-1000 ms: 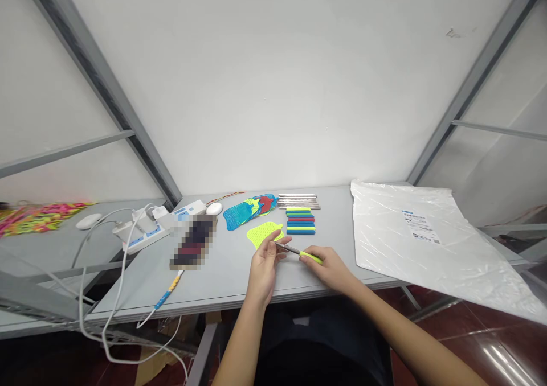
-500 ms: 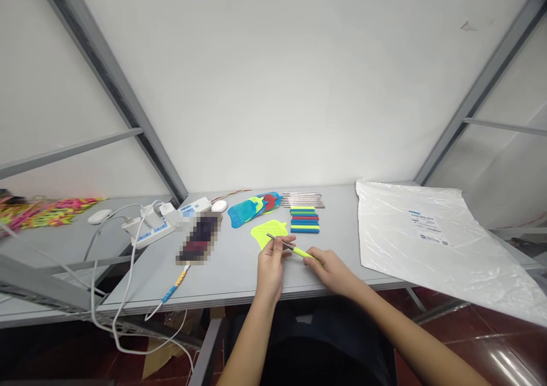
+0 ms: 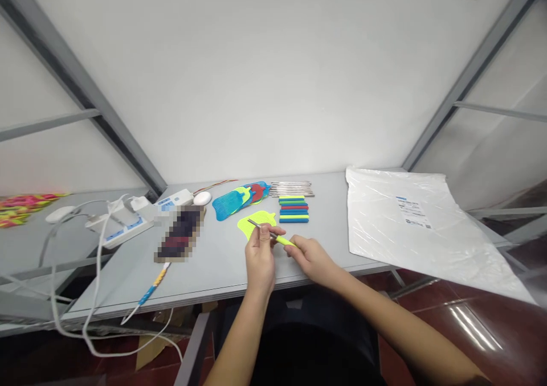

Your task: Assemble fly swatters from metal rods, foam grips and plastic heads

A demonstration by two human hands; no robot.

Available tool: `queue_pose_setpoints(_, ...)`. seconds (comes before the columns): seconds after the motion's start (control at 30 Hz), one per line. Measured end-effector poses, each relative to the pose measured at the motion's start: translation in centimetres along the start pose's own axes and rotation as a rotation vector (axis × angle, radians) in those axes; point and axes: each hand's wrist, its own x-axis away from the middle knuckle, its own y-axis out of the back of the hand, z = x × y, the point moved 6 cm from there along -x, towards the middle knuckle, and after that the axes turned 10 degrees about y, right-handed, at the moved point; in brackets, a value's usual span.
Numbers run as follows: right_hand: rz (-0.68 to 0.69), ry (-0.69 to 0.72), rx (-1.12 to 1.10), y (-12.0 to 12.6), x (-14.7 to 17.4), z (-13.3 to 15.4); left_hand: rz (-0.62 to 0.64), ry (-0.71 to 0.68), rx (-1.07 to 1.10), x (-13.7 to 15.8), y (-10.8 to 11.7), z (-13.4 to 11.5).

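My left hand (image 3: 260,256) pinches a thin metal rod (image 3: 255,224), which points up and to the left. Around the rod's near end sits a yellow-green handle sleeve (image 3: 285,241). My right hand (image 3: 314,259) is closed on that sleeve, partly covering it. Just beyond my left hand lies a yellow-green fly swatter head (image 3: 245,225), partly hidden by the fingers. Behind it are more swatter heads in blue (image 3: 227,205), yellow-green and red (image 3: 257,192), overlapping. Several coloured handle sleeves (image 3: 294,211) lie in a stack of rows, with metal rods (image 3: 292,189) behind them.
A large white plastic package (image 3: 410,226) with a label covers the table's right side. On the left are a pixelated dark phone-like object (image 3: 179,233), a power strip (image 3: 128,230), white cables (image 3: 99,261) and a round white object (image 3: 202,198). A wall closes off the back.
The camera view has shifted, so the table's things appear further left and higher. My right hand sits nearer my left, and less of the sleeve shows between them.
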Motion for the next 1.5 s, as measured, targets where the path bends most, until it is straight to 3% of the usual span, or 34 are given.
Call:
queue_pose_setpoints(0.1, 0.023, -0.002, -0.037, -0.1, 0.4, 0.0, 0.031, 0.069, 0.165, -0.5, 0.8, 0.5)
queue_pose_setpoints(0.3, 0.033, -0.019, -0.071, 0.4, 1.2, -1.6, -0.102, 0.078, 0.257, -1.8, 3.4, 1.7)
queue_pose_setpoints(0.67, 0.009, 0.036, -0.031, 1.0, 1.5, -1.0, -0.053, 0.147, 0.246, -1.8, 3.2, 2.2)
queue_pose_setpoints(1.13, 0.058, 0.027, -0.062, -0.2, 1.7, -0.9, -0.029, 0.147, 0.184, -1.9, 3.3, 2.1)
queue_pose_setpoints(1.3, 0.066, 0.049, -0.212, -0.3, 1.4, -0.6, 0.174, 0.244, 0.007, -0.5, 1.2, 2.2)
queue_pose_setpoints(1.5, -0.144, 0.020, -0.353, 0.6, -0.1, -1.9, 0.436, 0.387, -0.102, 1.5, -1.7, 3.3)
